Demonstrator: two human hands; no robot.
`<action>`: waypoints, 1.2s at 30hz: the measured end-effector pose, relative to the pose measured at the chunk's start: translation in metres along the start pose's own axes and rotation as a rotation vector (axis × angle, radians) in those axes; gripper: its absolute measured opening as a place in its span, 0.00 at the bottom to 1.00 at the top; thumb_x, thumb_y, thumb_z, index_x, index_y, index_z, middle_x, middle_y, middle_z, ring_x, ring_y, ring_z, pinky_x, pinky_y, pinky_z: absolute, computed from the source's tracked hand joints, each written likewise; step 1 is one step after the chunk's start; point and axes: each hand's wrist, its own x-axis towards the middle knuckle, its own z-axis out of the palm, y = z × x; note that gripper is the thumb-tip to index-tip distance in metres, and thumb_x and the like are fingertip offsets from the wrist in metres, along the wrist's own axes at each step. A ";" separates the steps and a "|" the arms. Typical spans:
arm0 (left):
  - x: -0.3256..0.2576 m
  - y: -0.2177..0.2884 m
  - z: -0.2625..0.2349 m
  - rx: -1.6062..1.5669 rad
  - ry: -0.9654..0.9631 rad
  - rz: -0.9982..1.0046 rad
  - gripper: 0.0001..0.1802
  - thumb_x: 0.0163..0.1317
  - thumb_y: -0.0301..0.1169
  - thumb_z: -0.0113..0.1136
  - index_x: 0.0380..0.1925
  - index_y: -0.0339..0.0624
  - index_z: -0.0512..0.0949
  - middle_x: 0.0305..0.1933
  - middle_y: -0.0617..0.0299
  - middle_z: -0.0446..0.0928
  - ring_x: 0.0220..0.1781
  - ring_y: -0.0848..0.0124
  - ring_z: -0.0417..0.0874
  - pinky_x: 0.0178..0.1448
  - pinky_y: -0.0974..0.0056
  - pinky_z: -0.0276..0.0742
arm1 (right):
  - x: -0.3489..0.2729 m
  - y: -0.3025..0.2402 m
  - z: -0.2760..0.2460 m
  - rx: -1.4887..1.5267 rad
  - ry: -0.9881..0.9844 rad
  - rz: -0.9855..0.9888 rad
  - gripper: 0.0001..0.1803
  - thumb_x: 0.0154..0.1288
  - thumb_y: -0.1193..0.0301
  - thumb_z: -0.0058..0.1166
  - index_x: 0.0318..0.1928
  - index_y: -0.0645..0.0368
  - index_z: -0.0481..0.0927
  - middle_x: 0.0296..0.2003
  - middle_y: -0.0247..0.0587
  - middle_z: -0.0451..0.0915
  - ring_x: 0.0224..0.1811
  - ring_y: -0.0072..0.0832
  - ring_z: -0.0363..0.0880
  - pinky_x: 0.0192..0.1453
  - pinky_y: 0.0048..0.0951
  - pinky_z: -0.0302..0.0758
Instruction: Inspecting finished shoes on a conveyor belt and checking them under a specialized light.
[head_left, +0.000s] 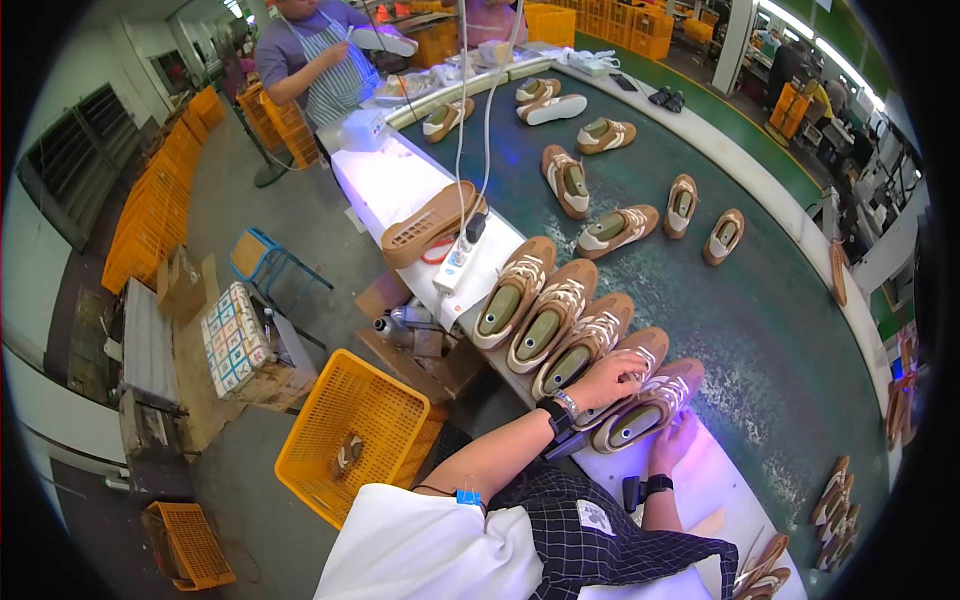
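Observation:
Several brown sneakers with pale stripes and laces stand side by side along the belt's near edge, green shoe lasts in their openings. My left hand (603,381) reaches across one sneaker (645,347), its fingers bent over the laced upper. The nearest sneaker (655,405) of the row lies between my two hands, its toe pointing away. Against its right side rests my right hand (672,446), fingers stretched along the sole edge. The same row continues with another sneaker (553,315) farther up. My left palm is hidden.
A green conveyor belt (730,320) carries more sneakers. A large tan sole (430,225) and a power strip (460,262) lie on the white ledge (390,185). A yellow crate (350,430) stands at my left. Across the ledge, a person (310,60) in a striped apron holds a shoe.

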 end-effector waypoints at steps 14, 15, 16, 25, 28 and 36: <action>0.002 0.005 -0.003 -0.012 0.010 0.007 0.17 0.57 0.30 0.60 0.45 0.35 0.81 0.55 0.50 0.77 0.64 0.56 0.72 0.68 0.57 0.66 | -0.001 0.002 0.002 -0.018 0.014 -0.010 0.23 0.54 0.75 0.53 0.53 0.66 0.72 0.56 0.54 0.71 0.62 0.50 0.66 0.68 0.45 0.60; 0.002 0.005 -0.003 -0.001 0.021 0.032 0.16 0.57 0.30 0.60 0.45 0.35 0.81 0.55 0.50 0.78 0.64 0.56 0.72 0.68 0.57 0.67 | 0.000 0.002 0.003 -0.022 0.019 -0.013 0.23 0.53 0.75 0.53 0.53 0.66 0.73 0.56 0.54 0.72 0.62 0.50 0.66 0.69 0.45 0.60; 0.003 0.006 -0.003 0.011 0.008 0.032 0.16 0.57 0.30 0.60 0.45 0.35 0.81 0.54 0.51 0.78 0.63 0.57 0.73 0.67 0.58 0.67 | -0.001 0.003 0.004 -0.028 0.025 0.012 0.23 0.53 0.75 0.54 0.52 0.66 0.73 0.56 0.54 0.72 0.62 0.50 0.66 0.69 0.45 0.60; 0.004 0.005 -0.003 -0.077 -0.048 -0.044 0.14 0.59 0.27 0.58 0.45 0.33 0.80 0.57 0.53 0.77 0.62 0.62 0.75 0.64 0.61 0.69 | 0.000 -0.009 0.006 -0.048 0.152 -0.073 0.25 0.47 0.76 0.54 0.50 0.65 0.74 0.52 0.57 0.74 0.59 0.53 0.68 0.67 0.47 0.64; 0.005 0.005 -0.003 -0.116 -0.071 -0.077 0.15 0.60 0.27 0.57 0.46 0.33 0.80 0.58 0.54 0.76 0.62 0.63 0.74 0.66 0.62 0.67 | 0.003 -0.016 0.002 -0.004 0.176 -0.055 0.23 0.48 0.76 0.54 0.48 0.66 0.74 0.51 0.56 0.73 0.57 0.54 0.68 0.65 0.48 0.65; 0.006 0.002 -0.004 -0.086 -0.101 -0.100 0.16 0.60 0.25 0.57 0.48 0.33 0.79 0.60 0.53 0.75 0.65 0.62 0.71 0.69 0.61 0.63 | 0.012 -0.009 -0.023 0.055 0.063 -0.129 0.19 0.49 0.74 0.54 0.45 0.65 0.73 0.48 0.55 0.74 0.55 0.51 0.69 0.61 0.45 0.68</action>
